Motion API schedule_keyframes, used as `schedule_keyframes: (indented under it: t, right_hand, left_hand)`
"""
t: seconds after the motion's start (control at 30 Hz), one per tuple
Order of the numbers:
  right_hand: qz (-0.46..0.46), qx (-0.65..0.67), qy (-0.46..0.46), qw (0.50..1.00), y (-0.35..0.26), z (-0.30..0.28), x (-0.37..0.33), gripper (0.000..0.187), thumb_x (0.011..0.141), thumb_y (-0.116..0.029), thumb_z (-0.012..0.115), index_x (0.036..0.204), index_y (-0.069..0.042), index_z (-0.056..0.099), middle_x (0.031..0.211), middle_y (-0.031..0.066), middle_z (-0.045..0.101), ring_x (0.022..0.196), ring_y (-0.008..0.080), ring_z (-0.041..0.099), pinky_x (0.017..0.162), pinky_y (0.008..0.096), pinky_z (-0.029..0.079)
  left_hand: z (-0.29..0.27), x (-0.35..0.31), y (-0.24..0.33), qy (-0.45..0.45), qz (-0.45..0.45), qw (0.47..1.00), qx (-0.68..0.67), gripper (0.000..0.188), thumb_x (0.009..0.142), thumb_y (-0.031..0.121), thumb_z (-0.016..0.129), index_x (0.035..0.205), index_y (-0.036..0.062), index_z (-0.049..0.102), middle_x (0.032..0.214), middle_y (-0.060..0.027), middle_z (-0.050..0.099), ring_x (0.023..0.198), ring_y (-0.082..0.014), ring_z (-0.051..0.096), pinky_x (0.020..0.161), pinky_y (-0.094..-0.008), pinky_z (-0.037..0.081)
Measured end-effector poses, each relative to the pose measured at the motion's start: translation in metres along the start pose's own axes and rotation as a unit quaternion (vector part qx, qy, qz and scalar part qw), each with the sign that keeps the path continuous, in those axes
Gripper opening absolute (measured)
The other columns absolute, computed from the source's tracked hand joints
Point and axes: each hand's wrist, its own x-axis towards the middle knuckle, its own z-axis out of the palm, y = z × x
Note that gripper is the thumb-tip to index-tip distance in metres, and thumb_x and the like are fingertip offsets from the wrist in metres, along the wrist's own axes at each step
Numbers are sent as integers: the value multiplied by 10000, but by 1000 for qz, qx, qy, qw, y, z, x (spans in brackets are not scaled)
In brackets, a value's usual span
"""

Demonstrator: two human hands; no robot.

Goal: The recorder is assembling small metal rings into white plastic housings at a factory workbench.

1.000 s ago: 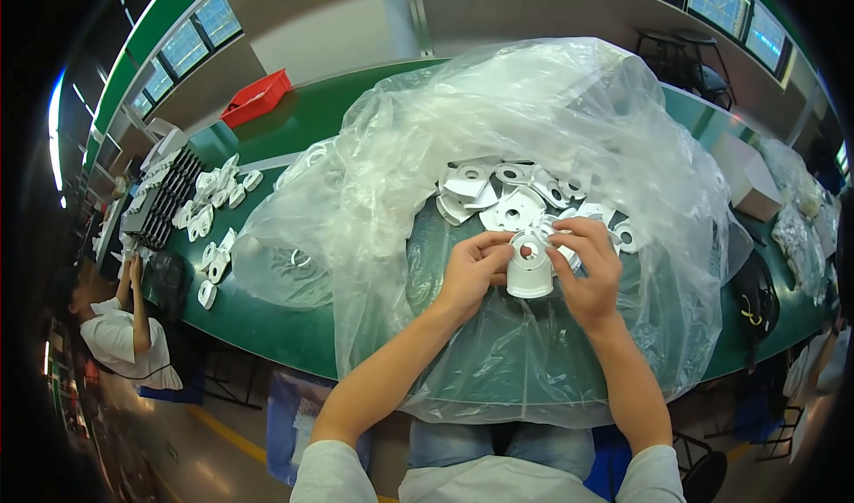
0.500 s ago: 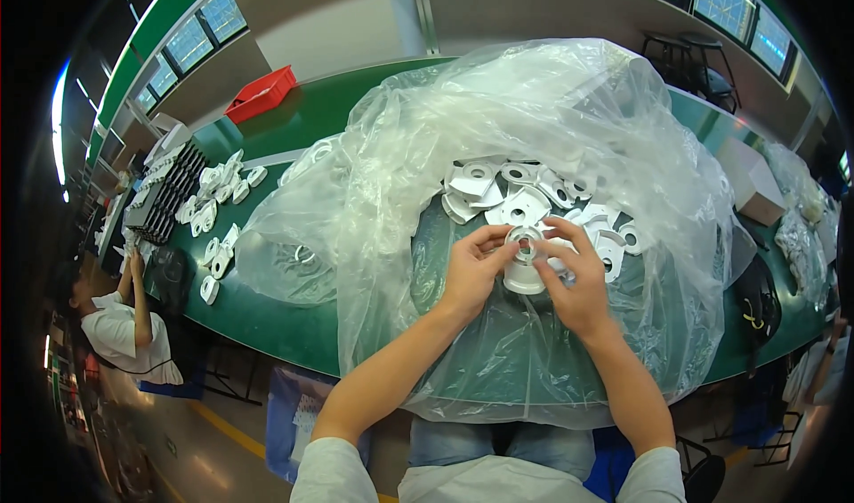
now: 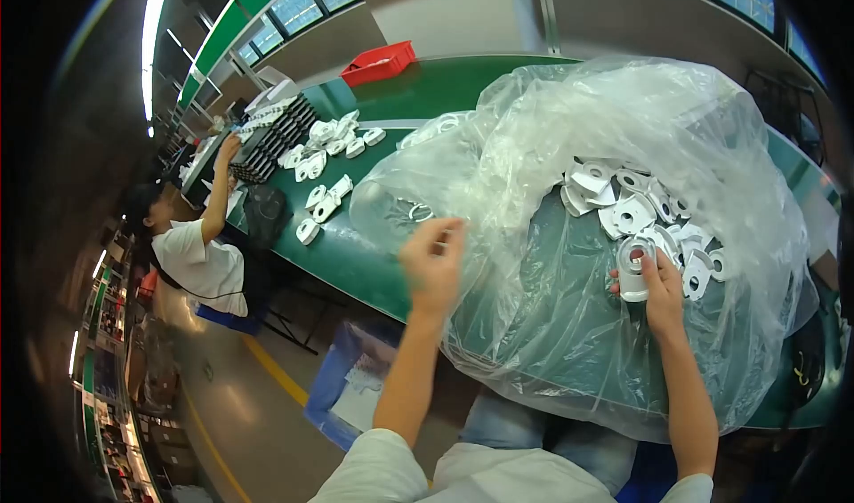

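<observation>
My right hand [image 3: 664, 294] is closed on a white plastic part [image 3: 634, 276], rounded at the top with a ring-shaped opening, and holds it upright over the plastic sheeting. More white plastic parts [image 3: 630, 214] with round holes lie heaped just beyond it, in the mouth of a large clear plastic bag [image 3: 614, 103]. Out to the left, my left hand [image 3: 433, 267] is smeared by motion, its fingers curled. It is close to a smaller clear bag [image 3: 382, 196] in which pale rings [image 3: 418, 210] show. Whether anything is between its fingers cannot be made out.
White parts [image 3: 329, 138] lie on the green table [image 3: 356, 263] at the left, near stacked dark trays [image 3: 276, 134]. A red bin [image 3: 378, 64] stands at the back. A co-worker [image 3: 200, 254] sits at the far left. Below the table edge is a blue bin [image 3: 331, 405].
My left hand has left the white part and swung leftward toward the smaller bag. My right hand keeps the part. The view has turned left, and the co-worker's arm has risen toward the trays.
</observation>
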Motion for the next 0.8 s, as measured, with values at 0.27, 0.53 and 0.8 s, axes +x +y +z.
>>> schedule_keyframes:
  t: [0.27, 0.53, 0.8]
  right_hand:
    - [-2, 4, -16, 1000, 1, 8, 0, 235, 940, -120, 422, 1118, 21, 482, 903, 163, 645, 712, 201, 653, 644, 292, 534]
    - [12, 2, -9, 1000, 3, 4, 1, 221, 936, -111, 422, 1098, 22, 492, 896, 160, 646, 704, 199, 651, 634, 291, 530]
    - [58, 47, 17, 997, 6, -4, -2, 222, 948, -107, 411, 1121, 20, 467, 912, 172, 640, 716, 221, 653, 640, 303, 535]
  left_hand:
    - [-37, 58, -92, -108, 22, 930, 352, 189, 742, 213, 708, 864, 70, 691, 719, -123, 583, 836, -307, 582, 725, -385, 458]
    - [-57, 67, -101, -149, -167, 968, -115, 159, 818, 107, 645, 911, -21, 664, 819, -104, 664, 634, -158, 634, 550, -265, 508]
    - [-60, 47, -56, -79, -91, 988, -95, 226, 794, -4, 633, 1018, -31, 633, 796, -86, 657, 688, -123, 623, 584, -228, 500]
